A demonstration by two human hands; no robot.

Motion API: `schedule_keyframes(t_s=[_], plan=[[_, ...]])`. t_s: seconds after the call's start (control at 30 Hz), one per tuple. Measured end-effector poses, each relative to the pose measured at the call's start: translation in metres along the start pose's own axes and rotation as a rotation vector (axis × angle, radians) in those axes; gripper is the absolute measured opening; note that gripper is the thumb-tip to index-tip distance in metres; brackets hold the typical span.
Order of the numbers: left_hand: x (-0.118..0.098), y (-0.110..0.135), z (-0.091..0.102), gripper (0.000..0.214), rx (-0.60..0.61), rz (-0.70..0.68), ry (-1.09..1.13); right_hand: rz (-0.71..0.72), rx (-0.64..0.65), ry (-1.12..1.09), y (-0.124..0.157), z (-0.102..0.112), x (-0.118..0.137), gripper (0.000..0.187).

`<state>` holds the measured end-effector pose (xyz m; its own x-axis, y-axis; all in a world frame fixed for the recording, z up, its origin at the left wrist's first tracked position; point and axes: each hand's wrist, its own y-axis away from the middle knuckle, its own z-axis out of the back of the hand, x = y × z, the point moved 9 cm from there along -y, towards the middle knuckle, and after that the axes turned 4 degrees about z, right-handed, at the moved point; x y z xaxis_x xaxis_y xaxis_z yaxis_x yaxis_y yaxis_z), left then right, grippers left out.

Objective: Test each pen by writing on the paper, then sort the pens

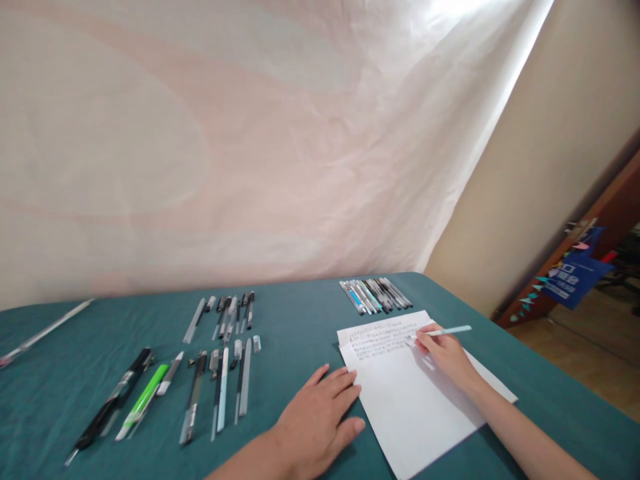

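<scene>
My right hand [447, 355] grips a slim pale blue pen [456, 330], its tip down near handwritten lines on the upper part of a white sheet of paper [417, 417]. Another sheet's edge shows beneath that one, slightly askew. Flat on the tablecloth to the left lies my left hand [320, 417], palm down with fingers apart. Its fingertips reach the paper's left edge, and nothing is held in it. The pen's tip is too small to make out.
A row of several pens [376, 296] lies beyond the paper. Further left are disassembled pens with caps and refills [233, 317], a green pen [144, 400], a black pen [113, 400] and a long clear rod [47, 331]. A green cloth [300, 327] covers the table.
</scene>
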<state>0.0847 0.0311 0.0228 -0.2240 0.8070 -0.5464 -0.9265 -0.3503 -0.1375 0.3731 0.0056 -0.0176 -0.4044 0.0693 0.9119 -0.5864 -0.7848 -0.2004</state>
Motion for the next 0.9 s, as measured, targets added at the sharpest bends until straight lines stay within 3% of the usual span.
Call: schedule_keyframes(t_s=[0.23, 0.9], plan=[[0.003, -0.001, -0.005, 0.046, 0.032, 0.017, -0.057, 0.095, -0.012, 0.184, 0.005, 0.003, 0.010, 0.026], [0.001, -0.002, -0.005, 0.046, 0.039, 0.001, -0.159, 0.134, -0.072, 0.270, -0.001, 0.011, 0.000, 0.025]])
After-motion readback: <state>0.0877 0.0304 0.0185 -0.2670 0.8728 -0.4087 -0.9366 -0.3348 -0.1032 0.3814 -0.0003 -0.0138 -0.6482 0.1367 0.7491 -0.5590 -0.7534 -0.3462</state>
